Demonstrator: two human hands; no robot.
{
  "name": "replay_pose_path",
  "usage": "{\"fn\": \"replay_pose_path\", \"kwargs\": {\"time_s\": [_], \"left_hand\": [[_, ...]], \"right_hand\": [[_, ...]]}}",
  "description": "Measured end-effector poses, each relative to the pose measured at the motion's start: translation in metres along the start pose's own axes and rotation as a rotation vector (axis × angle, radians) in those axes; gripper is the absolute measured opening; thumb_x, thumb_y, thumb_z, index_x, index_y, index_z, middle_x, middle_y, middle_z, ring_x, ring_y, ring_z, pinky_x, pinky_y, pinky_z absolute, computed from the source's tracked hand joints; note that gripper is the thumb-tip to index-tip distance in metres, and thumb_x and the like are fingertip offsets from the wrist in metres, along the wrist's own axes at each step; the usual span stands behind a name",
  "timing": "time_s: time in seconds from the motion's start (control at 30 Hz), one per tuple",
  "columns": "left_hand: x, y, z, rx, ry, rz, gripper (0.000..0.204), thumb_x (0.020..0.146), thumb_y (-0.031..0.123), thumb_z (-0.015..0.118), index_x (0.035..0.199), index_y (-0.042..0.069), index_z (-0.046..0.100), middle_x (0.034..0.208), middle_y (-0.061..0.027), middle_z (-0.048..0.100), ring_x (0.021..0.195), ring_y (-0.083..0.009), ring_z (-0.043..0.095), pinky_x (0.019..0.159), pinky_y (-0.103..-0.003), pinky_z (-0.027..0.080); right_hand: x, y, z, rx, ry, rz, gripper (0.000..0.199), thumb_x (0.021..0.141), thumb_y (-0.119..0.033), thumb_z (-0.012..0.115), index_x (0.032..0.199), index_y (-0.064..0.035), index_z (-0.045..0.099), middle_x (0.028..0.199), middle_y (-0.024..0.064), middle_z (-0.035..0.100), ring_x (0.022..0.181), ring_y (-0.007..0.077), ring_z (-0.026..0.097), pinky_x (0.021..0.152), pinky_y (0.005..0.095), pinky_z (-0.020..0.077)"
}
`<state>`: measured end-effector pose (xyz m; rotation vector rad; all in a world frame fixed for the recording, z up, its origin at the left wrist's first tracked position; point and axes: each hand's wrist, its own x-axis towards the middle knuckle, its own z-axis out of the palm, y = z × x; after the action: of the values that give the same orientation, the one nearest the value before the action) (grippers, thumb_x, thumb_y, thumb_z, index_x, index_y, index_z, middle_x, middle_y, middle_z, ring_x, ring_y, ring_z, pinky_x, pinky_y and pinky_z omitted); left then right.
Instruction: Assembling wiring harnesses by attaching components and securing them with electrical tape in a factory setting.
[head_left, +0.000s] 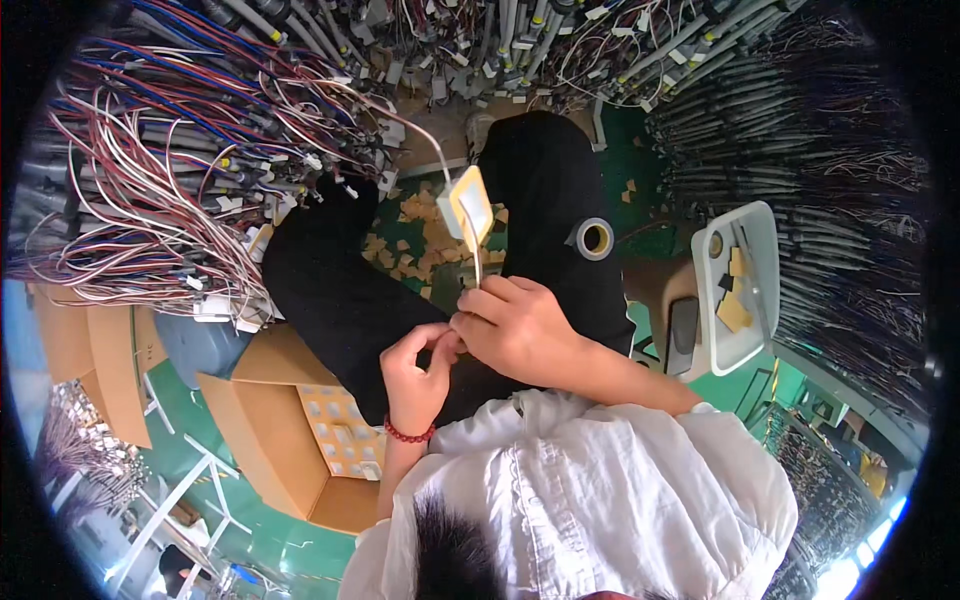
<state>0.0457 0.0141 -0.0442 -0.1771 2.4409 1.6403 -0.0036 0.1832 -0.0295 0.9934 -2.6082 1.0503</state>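
My right hand (pixel 520 330) is closed, its fingertips pinching a thin pale cable (pixel 477 262) over my lap. Farther up that cable is a small light-grey box-shaped part (pixel 452 216) with a yellow-edged, pale square pad (pixel 473 203) against it. Beyond the part the cable bends away toward the bundles at the far left. Thumb and fingers of my left hand (pixel 415 375) come together right beside the right fingertips; what they pinch, if anything, is hidden. A red bead bracelet (pixel 409 432) circles the left wrist.
Hanging cable bundles (pixel 170 200) crowd the far and left sides, with darker bundles (pixel 800 150) at right. A tape roll (pixel 594 239) rests on my right thigh. A white tray (pixel 768 280) holds yellow pieces, beside a phone-like dark slab (pixel 682 325). A cardboard box (pixel 262 435) stands left.
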Motion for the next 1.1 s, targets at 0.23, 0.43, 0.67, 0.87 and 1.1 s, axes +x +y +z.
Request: {"fn": "replay_pose_path", "kwargs": {"time_s": [0.23, 0.43, 0.67, 0.87, 1.1], "left_hand": [[0.005, 0.007, 0.017, -0.522, -0.053, -0.271, 0.012, 0.090, 0.008, 0.059, 0.092, -0.004, 0.063, 0.077, -0.0055, 0.065, 0.067, -0.0095, 0.059, 0.061, -0.021, 0.045], [0.001, -0.005, 0.014, -0.738, 0.121, -0.233, 0.013, 0.092, 0.013, 0.054, 0.089, 0.001, 0.059, 0.076, -0.0049, 0.057, 0.067, -0.0114, 0.050, 0.084, -0.032, 0.047], [0.011, -0.007, 0.025, -0.808, 0.065, -0.215, 0.014, 0.095, 0.015, 0.051, 0.097, 0.001, 0.056, 0.099, -0.0084, 0.058, 0.083, -0.0133, 0.056, 0.091, -0.036, 0.047], [0.012, -0.007, 0.031, -0.778, 0.038, -0.222, 0.016, 0.095, 0.013, 0.050, 0.102, 0.001, 0.056, 0.123, -0.0139, 0.055, 0.092, -0.0145, 0.057, 0.092, -0.035, 0.047], [0.014, -0.002, 0.028, -0.831, 0.063, -0.253, 0.019, 0.095, 0.016, 0.049, 0.103, 0.001, 0.057, 0.122, -0.0102, 0.056, 0.091, -0.0133, 0.056, 0.092, -0.036, 0.047]], "right_hand": [[-0.010, 0.004, -0.016, 0.168, 0.102, 0.179, 0.028, 0.069, -0.007, 0.068, 0.096, -0.0047, 0.065, 0.105, 0.0095, 0.061, 0.078, 0.0251, 0.061, 0.065, 0.0343, 0.0518], [-0.078, 0.066, -0.084, -0.028, 0.409, 0.433, 0.025, 0.077, 0.004, 0.056, 0.098, -0.0056, 0.066, 0.099, 0.0110, 0.063, 0.092, 0.0282, 0.062, 0.079, 0.0342, 0.0502], [-0.297, 0.195, -0.190, -0.167, 0.762, 1.338, 0.020, 0.080, -0.003, 0.055, 0.093, -0.0031, 0.070, 0.082, 0.0043, 0.068, 0.074, 0.0097, 0.061, 0.068, 0.0234, 0.0491], [-0.424, 0.233, -0.179, -0.567, 0.379, 1.297, 0.020, 0.079, -0.015, 0.062, 0.093, -0.0020, 0.068, 0.083, 0.0127, 0.069, 0.078, 0.0294, 0.067, 0.070, 0.0366, 0.0522], [-0.381, 0.224, -0.137, -0.713, 0.413, 1.632, 0.033, 0.069, -0.015, 0.071, 0.100, -0.0049, 0.066, 0.097, 0.0147, 0.067, 0.090, 0.0313, 0.065, 0.080, 0.0408, 0.0509]]}}
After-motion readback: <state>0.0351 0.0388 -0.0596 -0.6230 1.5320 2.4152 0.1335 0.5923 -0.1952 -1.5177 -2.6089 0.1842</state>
